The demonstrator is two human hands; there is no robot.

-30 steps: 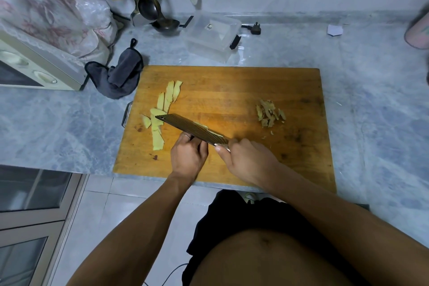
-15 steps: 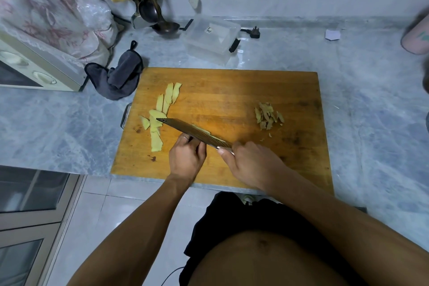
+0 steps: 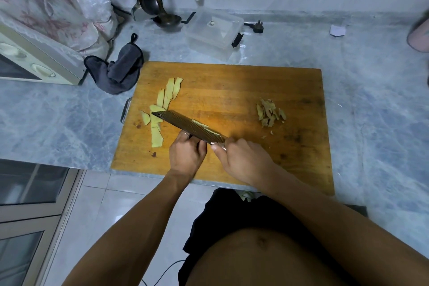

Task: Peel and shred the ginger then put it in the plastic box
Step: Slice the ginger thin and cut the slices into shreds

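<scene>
I see the wooden cutting board (image 3: 243,90) lying on the grey marble tabletop (image 3: 371,104). My right hand (image 3: 243,160) is curled around the handle of the knife (image 3: 188,126), and the ridged blade points to the left and away from me, over the board. My left hand (image 3: 186,153) is just beside the blade, on its near side, with the fingers bent down to the board. I cannot tell if this hand holds a piece of ginger, because the fingers hide what is under them. A few thin pale pieces lie on the far side of the blade, touching it.

The ginger slices (image 3: 162,109) lie in a loose row on the left part of the board, some of them overlapping, and the tip of the knife is over the middle of this row. The pile of ginger peel (image 3: 270,112) is on the right part of the board, well apart from the slices.

The plastic box (image 3: 214,30) stands on the tabletop behind the board, near the wall. A dark grey cloth (image 3: 120,69) lies beside the far left corner of the board. At the left edge is a small oven (image 3: 34,62), partly under a flowered cover. A ladle (image 3: 167,20) rests near the box.
</scene>
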